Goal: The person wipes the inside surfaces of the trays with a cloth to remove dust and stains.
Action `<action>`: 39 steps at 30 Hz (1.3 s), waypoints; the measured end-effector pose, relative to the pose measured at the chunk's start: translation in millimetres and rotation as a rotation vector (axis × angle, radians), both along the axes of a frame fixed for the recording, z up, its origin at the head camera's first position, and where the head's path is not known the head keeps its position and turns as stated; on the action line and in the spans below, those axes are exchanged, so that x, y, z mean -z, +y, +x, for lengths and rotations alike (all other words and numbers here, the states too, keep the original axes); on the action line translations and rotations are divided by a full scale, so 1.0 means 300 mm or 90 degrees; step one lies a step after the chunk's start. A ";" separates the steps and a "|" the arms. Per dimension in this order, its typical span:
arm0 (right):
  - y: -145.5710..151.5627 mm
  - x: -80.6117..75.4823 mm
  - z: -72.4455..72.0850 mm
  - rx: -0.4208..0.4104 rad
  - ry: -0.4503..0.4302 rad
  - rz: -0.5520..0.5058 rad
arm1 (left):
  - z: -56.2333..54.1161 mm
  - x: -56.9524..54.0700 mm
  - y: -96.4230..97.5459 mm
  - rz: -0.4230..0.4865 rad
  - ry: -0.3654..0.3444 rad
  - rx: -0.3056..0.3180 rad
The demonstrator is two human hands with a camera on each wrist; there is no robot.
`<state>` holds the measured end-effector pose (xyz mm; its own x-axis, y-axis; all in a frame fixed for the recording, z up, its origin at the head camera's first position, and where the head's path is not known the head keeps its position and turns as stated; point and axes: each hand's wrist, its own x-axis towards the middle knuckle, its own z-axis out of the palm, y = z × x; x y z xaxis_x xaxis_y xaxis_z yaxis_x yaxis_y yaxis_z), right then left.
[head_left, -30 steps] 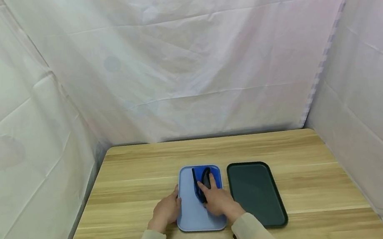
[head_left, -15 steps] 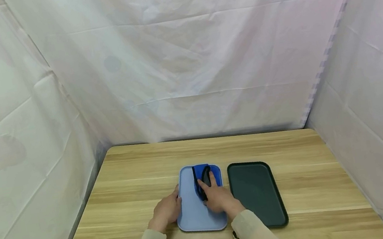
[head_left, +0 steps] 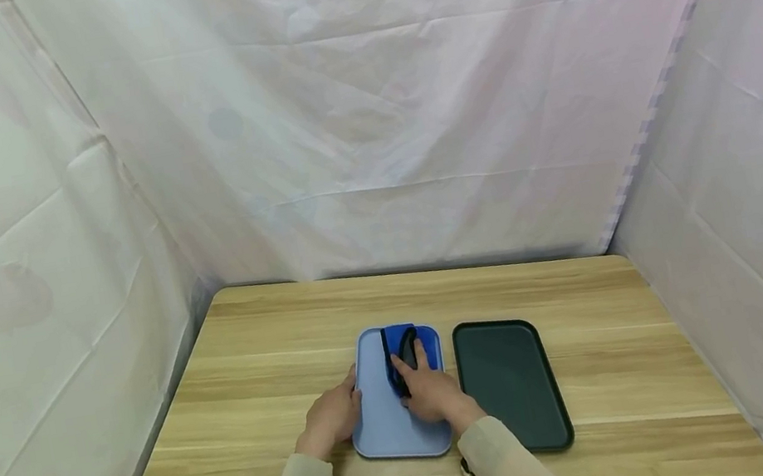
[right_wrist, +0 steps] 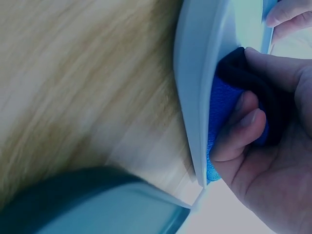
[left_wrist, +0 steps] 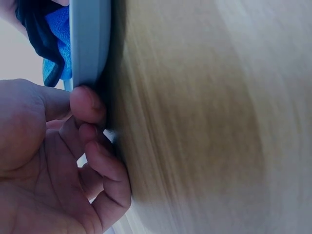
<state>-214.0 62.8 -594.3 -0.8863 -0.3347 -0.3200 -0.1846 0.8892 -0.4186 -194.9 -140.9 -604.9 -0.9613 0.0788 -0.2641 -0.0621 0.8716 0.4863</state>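
Best to brace light-blue tray (head_left: pixel 384 431) with left hand (head_left: pixel 333 417) pinching its rim (head_left: pixel 406 457), and press blue-and-black cloth (head_left: pixel 431 341), pinched in right hand (head_left: pixel 432 394), down flat and evenly.

My left hand (head_left: pixel 331 415) at the nine o'clock edge of a light-blue tray (head_left: pixel 378 390), my right hand (head_left: pixel 432 394) on the curved black handle (head_left: pixel 407 345) of a blue pad (head_left: pixel 395 338) at its one o'clock, a dark green tray (head_left: pixel 508 385) just beside at three o'clock, wood-grain table (head_left: pixel 276 331) beneath.
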 end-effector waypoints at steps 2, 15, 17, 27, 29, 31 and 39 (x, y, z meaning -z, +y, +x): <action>-0.005 -0.002 -0.001 0.000 0.003 -0.006 | 0.000 -0.003 -0.001 0.000 0.003 0.003; -0.036 0.005 -0.004 -0.002 -0.008 -0.018 | -0.001 -0.007 -0.003 -0.004 0.008 0.015; -0.040 0.008 -0.006 -0.004 -0.005 -0.014 | -0.002 -0.007 -0.003 -0.006 0.008 0.014; -0.058 0.006 -0.007 -0.001 -0.004 -0.025 | -0.002 -0.004 -0.002 -0.003 0.007 0.014; -0.062 0.004 -0.006 -0.001 -0.004 -0.026 | -0.001 -0.002 -0.002 -0.003 0.004 0.013; -0.067 0.002 -0.005 -0.001 -0.002 -0.024 | 0.000 -0.002 -0.002 -0.002 0.002 0.010; -0.085 -0.001 -0.006 -0.007 0.001 -0.031 | 0.002 -0.010 0.002 0.003 0.000 0.005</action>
